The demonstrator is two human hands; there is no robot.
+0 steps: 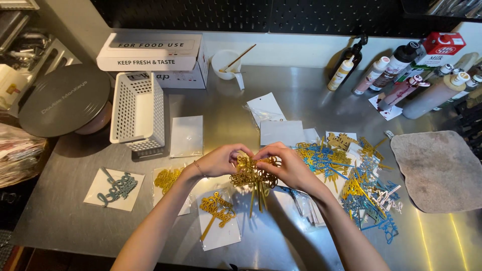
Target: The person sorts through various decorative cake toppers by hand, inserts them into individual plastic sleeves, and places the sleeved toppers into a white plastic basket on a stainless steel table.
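Both hands meet over the middle of a steel table. My left hand and my right hand together hold a bunch of gold cake toppers, script-shaped with thin sticks pointing down toward me. A bracelet circles my left wrist. Right of my hands lies a loose heap of gold and blue toppers. Left of them, single toppers lie in flat clear bags: a gold one, another gold one and a grey-blue one.
A white perforated basket lies on its side at the left, beside a round grey turntable. White boxes, a cup with a stick and several bottles line the back. A grey cloth lies at the right.
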